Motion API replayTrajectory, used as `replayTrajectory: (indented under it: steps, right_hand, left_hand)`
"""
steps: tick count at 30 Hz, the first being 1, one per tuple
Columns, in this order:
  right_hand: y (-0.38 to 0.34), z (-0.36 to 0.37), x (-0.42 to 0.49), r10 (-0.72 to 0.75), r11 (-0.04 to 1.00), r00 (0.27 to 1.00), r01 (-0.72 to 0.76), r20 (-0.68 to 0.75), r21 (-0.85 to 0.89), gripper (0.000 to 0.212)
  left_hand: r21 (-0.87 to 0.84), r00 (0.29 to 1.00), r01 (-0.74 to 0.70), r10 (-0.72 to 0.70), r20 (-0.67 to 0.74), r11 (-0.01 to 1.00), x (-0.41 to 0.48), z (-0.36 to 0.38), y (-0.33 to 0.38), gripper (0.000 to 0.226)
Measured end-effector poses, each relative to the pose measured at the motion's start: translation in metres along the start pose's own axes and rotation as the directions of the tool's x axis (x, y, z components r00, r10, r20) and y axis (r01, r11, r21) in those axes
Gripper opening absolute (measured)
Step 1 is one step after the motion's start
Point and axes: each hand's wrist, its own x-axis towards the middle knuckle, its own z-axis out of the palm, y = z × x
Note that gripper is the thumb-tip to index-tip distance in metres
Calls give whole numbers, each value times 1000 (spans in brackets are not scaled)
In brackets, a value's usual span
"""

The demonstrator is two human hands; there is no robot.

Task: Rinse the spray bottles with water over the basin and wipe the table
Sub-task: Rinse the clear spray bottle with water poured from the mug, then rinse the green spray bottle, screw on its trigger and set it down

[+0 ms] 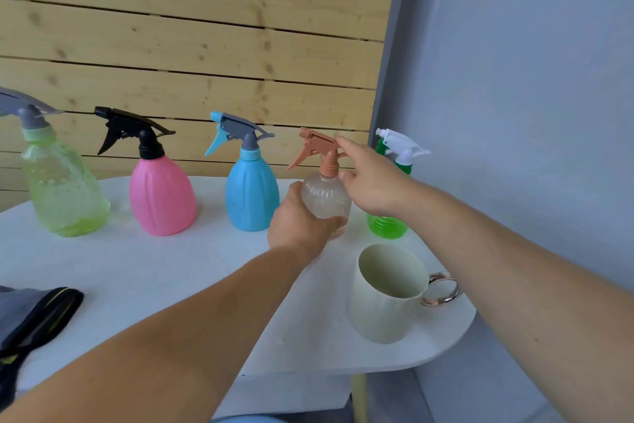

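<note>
Several spray bottles stand in a row on the white table (144, 271). From left: a pale green bottle (63, 189), a pink bottle with a black sprayer (161, 196), a blue bottle (252, 196), a clear bottle with an orange sprayer (324, 194) and a green bottle with a white sprayer (387, 225). My left hand (298, 220) is wrapped around the clear bottle's body from the left. My right hand (370, 175) holds the back of its orange sprayer head (317, 145) between thumb and fingers. The green bottle is partly hidden behind my right hand.
A cream mug with a shiny handle (387, 295) stands near the table's right front edge, under my right forearm. A dark grey cloth with black trim (34, 316) lies at the left front. A wooden slat wall is behind, a grey wall to the right.
</note>
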Motion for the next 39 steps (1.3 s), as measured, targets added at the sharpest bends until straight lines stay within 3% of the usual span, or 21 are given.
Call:
replayTrajectory:
  steps: [11, 15, 18, 20, 22, 25, 28, 30, 34, 37, 39]
  right_hand:
    - [9, 1, -1, 10, 997, 999, -7, -40, 80, 52]
    - [21, -20, -12, 33, 985, 946, 23, -324, 169, 30]
    - [38, -45, -22, 67, 991, 846, 4, -529, 132, 13]
    - [54, -57, -23, 91, 995, 804, -58, -587, 75, 14]
    - [65, -61, -19, 127, 992, 827, -108, -547, 67, 27]
    - [73, -59, -13, 198, 977, 906, -153, -375, 148, 45]
    - [76, -55, -11, 182, 949, 945, -96, -271, 302, 30]
    - [78, -52, -11, 187, 927, 938, -71, -291, 368, 14]
    - [78, -56, -18, 214, 906, 904, -43, -369, 421, 21]
    - [52, -69, -37, 173, 902, 875, 44, -452, 429, 20]
    - [27, -79, -54, 129, 890, 854, 125, -504, 439, 15]
  left_hand:
    - [17, 998, 20, -21, 61, 1000, -3, -9, 3, 100]
    - [-12, 999, 40, -40, 34, 999, -13, -20, 6, 91]
    - [-13, 1000, 11, -11, 0, 1000, -16, -29, 14, 57]
    - [-42, 998, -50, 52, 31, 998, -18, -30, 23, 41]
    - [-92, 987, -114, 123, 100, 989, -20, -28, 36, 35]
    - [-209, 958, -100, 151, 245, 973, -21, -21, 50, 33]
    - [-253, 939, -35, 119, 323, 967, -17, -13, 56, 30]
    - [-247, 936, -6, 93, 341, 969, -15, -10, 57, 29]
    - [-275, 930, 33, 71, 360, 961, -21, -13, 58, 26]
    - [-280, 946, -74, 156, 285, 957, -32, -24, 64, 33]
    - [-262, 943, -204, 261, 206, 943, -41, -37, 68, 51]
